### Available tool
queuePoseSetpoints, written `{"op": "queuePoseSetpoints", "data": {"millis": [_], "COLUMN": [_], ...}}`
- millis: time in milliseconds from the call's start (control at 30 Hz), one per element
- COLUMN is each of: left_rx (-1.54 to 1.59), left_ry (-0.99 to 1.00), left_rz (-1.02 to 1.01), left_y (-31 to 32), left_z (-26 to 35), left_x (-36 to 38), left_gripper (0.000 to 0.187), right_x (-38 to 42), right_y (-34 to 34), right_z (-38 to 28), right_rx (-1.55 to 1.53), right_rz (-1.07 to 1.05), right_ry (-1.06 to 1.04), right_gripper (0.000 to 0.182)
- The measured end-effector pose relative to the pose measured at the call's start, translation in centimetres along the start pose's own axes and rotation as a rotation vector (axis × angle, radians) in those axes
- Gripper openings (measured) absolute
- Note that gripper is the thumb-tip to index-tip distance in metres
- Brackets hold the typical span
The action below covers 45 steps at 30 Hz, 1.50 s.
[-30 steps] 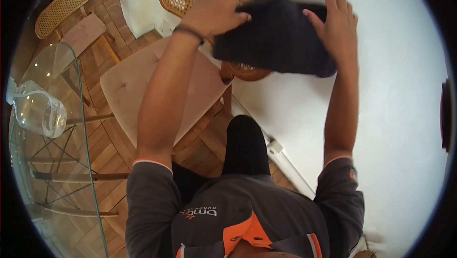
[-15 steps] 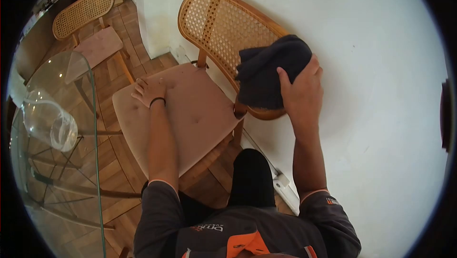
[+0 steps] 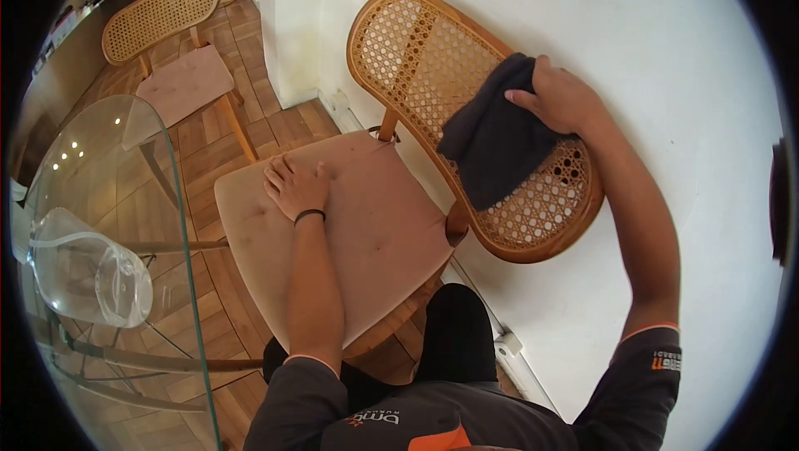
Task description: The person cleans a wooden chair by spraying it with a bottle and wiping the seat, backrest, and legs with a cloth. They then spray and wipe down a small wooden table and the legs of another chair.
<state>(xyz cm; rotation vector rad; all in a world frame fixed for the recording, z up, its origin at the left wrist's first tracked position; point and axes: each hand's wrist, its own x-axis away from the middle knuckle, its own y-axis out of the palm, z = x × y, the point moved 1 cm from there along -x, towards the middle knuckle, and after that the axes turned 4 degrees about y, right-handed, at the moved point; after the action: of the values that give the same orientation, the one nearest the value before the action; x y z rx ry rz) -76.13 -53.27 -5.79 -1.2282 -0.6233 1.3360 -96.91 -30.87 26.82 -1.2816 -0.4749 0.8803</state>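
Note:
My left hand [image 3: 298,188] lies with its fingers spread on the pink cushioned seat [image 3: 379,226] of a wooden chair. A dark band circles that wrist. At the top edge of the chair's woven cane backrest [image 3: 408,60], my right hand [image 3: 559,95] grips a dark grey cloth [image 3: 498,139]. The thumb is on the front of the cloth, and the other fingers are partly hidden behind its upper edge. The cloth hangs over the middle of the cane, and the cane's lower right end shows beside it.
A glass table [image 3: 187,260] is at the left, with a clear pitcher [image 3: 96,272] on it. Behind stands a second cane chair [image 3: 187,85]. A white wall [image 3: 716,160] rises at the right. A white power strip [image 3: 508,344] lies along the wall's base.
My right hand and the cloth have moved up along the backrest, uncovering its lower right end. The view has shifted, and my left hand still rests on the seat.

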Motion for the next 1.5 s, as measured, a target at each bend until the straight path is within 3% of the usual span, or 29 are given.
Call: {"op": "queuePoseSetpoints", "data": {"millis": [67,167,267,467,600,667,800,933,1100,1200,1233,1333,1400,1467,1500], "left_rx": [0.061,0.147,-0.039,0.093,0.027,0.007,-0.006,0.003,-0.015,-0.017,-0.015,-0.013,-0.02,-0.027,-0.02], "left_ry": [-0.02,-0.213,-0.384,-0.665,-0.612,-0.624,-0.602,-0.611,-0.598,-0.573,-0.572,-0.577,-0.58,-0.598,-0.591], "left_rz": [-0.025,-0.059,0.108,0.092,0.048,0.032,0.1,0.09,0.128,0.159,0.164,0.157,0.138,0.114,0.126], "left_y": [-0.3,-1.1,-0.6,-2.5,-2.2,-1.7,-1.5,-1.8,-0.9,-1.1,-1.1,-1.2,-1.3,-1.2,-1.2], "left_z": [-0.1,-0.2,-3.0,-6.9,-7.3,-7.4,-7.3,-7.2,-7.6,-7.6,-7.6,-7.6,-7.6,-7.6,-7.7], "left_x": [0.0,-0.9,-2.2,-4.0,-4.0,-4.1,-4.0,-4.1,-4.0,-3.9,-4.0,-3.9,-3.9,-4.0,-4.0], "left_gripper": [0.078,0.078,0.082,0.089,0.089,0.09,0.088,0.088,0.087,0.086,0.085,0.085,0.086,0.088,0.087], "right_x": [-2.6,-6.7,-11.2,-19.1,-21.1,-21.6,-21.0,-18.7,-14.7,-14.3,-15.1,-13.3,-16.9,-16.5,-16.2], "right_y": [0.5,0.9,2.3,3.6,3.6,5.2,7.0,9.0,15.2,19.0,20.0,13.8,13.8,9.4,8.0], "right_z": [-0.6,-1.6,-3.0,-7.6,-12.3,-13.5,-14.6,-16.1,-19.4,-19.3,-18.9,-17.3,-14.6,-14.3,-14.1], "right_rx": [-0.017,-0.087,-0.084,-0.061,0.052,0.192,0.348,0.303,0.274,0.212,-0.032,-0.165,-0.365,-0.046,-0.089], "right_rz": [0.01,-0.008,0.07,0.315,0.428,0.594,0.816,0.689,0.366,0.417,0.35,0.5,0.74,0.582,0.501], "right_ry": [-0.034,-0.067,-0.104,-0.234,-0.241,-0.315,-0.43,-0.532,-0.654,-0.679,-0.622,-0.388,-0.381,-0.037,-0.007], "right_gripper": [0.067,0.071,0.073,0.073,0.051,0.043,0.044,0.044,0.046,0.047,0.047,0.05,0.051,0.06,0.061]}}
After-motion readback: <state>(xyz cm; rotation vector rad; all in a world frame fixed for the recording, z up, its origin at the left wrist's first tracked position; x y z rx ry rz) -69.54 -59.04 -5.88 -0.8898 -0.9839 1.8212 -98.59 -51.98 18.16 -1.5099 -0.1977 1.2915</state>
